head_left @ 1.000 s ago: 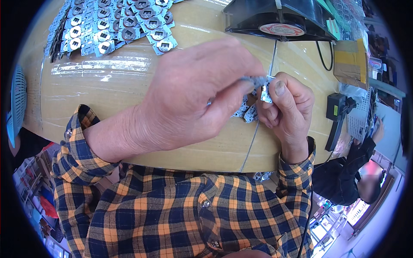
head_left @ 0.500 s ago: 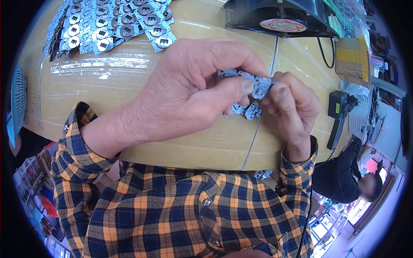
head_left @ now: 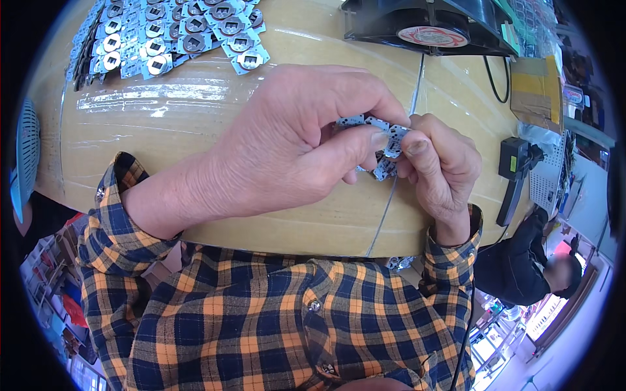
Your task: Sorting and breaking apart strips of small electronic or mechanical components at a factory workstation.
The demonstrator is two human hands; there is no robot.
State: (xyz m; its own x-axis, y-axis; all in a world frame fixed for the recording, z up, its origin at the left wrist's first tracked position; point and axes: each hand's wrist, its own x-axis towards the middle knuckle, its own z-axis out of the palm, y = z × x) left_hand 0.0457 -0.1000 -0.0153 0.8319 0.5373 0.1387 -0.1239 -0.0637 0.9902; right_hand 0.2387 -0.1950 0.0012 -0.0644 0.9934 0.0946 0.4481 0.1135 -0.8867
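Note:
Between the thumb and fingers of my left hand [head_left: 293,133] is a strip of small light-blue circuit boards [head_left: 395,141] with dark spots. My fingers hide most of that strip. My right hand [head_left: 443,159] pinches the strip's right end, its thumb pressed against the last board. Whether the right fingers also hold a small part there is hidden. Just below the hands, more light-blue boards [head_left: 385,169] show, partly covered by my left fingers; I cannot tell whether they belong to the same strip.
Rows of light-blue boards with round metal holders [head_left: 155,47] lie at the table's [head_left: 313,228] far left. A black fan [head_left: 430,26] stands at the back, beside a cardboard box [head_left: 536,94]. A black device [head_left: 512,159] sits at the right edge; a blue basket [head_left: 27,153] is far left. Another person [head_left: 521,267] is at right.
My right hand has closed in on the strip's right end, its thumb now over the last board. The left hand has shifted slightly right with the strip.

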